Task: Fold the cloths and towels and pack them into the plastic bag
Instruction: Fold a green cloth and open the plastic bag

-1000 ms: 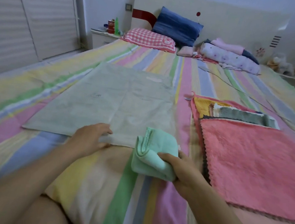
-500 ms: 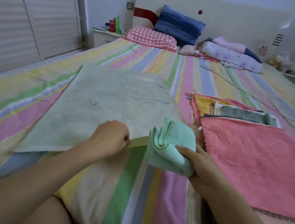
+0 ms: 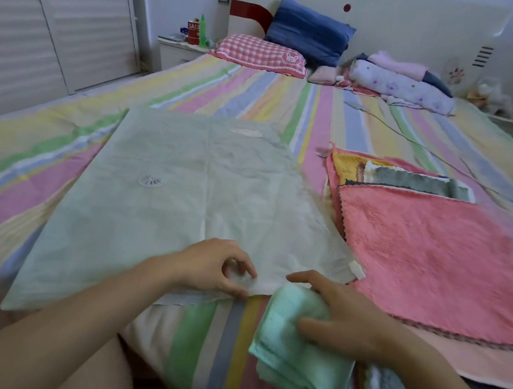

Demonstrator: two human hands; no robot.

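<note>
- Left hand (image 3: 218, 268) pinches the near edge of the plastic bag (image 3: 183, 190), thumb against fingertips.
- Right hand (image 3: 346, 319) grips the folded green towel (image 3: 287, 363), just right of that pinch.
- The bag lies flat, its long axis running away from the person. Its mouth seems to be the near edge, so the towel likely goes forward and left.

A pastel-striped bedsheet (image 3: 261, 102) stretched from six to twelve o'clock. At twelve o'clock a blue pillow (image 3: 307, 33) leaned on the pale headboard (image 3: 404, 20), with a pink checked pillow (image 3: 261, 53) before it. At eleven o'clock a red can (image 3: 192, 32) and a green bottle (image 3: 203, 30) stood on a nightstand (image 3: 176, 51). White sliding doors (image 3: 60, 8) filled ten o'clock.
</note>
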